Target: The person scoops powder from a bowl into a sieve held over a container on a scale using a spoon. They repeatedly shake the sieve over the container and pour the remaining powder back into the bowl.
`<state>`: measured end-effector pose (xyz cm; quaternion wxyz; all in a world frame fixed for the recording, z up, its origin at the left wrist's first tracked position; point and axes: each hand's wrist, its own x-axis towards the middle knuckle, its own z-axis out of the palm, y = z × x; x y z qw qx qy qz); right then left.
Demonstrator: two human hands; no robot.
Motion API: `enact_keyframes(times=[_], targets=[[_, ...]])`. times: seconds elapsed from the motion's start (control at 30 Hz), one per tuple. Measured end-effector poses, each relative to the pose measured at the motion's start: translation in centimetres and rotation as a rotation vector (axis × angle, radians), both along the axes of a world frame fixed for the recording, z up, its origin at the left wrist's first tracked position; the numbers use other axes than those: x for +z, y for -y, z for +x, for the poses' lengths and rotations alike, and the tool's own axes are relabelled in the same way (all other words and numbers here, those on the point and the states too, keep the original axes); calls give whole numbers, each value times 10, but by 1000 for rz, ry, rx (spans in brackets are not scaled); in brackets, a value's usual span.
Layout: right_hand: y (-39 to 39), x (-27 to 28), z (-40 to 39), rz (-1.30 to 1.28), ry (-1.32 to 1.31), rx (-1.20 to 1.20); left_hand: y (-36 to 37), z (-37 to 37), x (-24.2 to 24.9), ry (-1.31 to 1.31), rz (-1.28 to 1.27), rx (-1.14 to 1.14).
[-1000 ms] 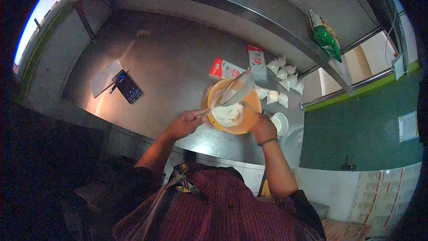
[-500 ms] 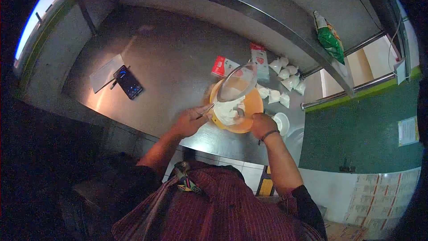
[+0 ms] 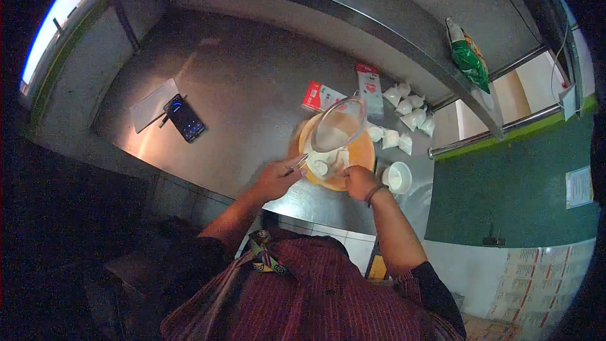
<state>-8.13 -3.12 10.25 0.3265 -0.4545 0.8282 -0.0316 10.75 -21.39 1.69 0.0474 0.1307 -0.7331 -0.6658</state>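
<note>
My left hand (image 3: 281, 179) is closed on the thin handle of a round mesh sieve (image 3: 341, 125), which is tilted over a yellow-orange bowl (image 3: 361, 153). White powder (image 3: 317, 163) lies in the bowl beneath and beside the sieve. My right hand (image 3: 361, 183) is closed at the bowl's near right rim, its fingers pointing in toward the powder. What it grips is too small and blurred to name. A small white bowl (image 3: 397, 178) stands right of this hand, partly holding something pale.
Several knotted bags of white powder (image 3: 413, 119) lie behind the bowl, beside red-and-white packets (image 3: 322, 96). A phone (image 3: 184, 119) and a clear sheet (image 3: 151, 106) lie left on the steel table (image 3: 240, 76). A steel shelf (image 3: 379, 22) overhangs the back, holding a green bag (image 3: 468, 63).
My right hand has moved slightly left and down, further over the bowl's rim. The sieve has tilted and dipped a little in my left hand. More of the small white bowl shows.
</note>
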Motion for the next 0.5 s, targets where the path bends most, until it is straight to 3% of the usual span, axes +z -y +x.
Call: enact_keyframes(times=[0.07, 0.13, 0.27, 0.37, 0.5], targets=[[3, 25, 11, 25, -14, 60, 0, -1, -7, 3, -76, -4], [-5, 2, 6, -55, -16, 31, -3, 0, -7, 7, -151, -14], [-20, -55, -11, -281, -58, 52, -9, -3, -12, -101, -67, 2], [-11, -31, 2, -249, 62, -63, -11, -5, -20, -104, -25, 17], [-15, -51, -10, -190, 108, -82, -11, -5, -18, -144, -105, 53]])
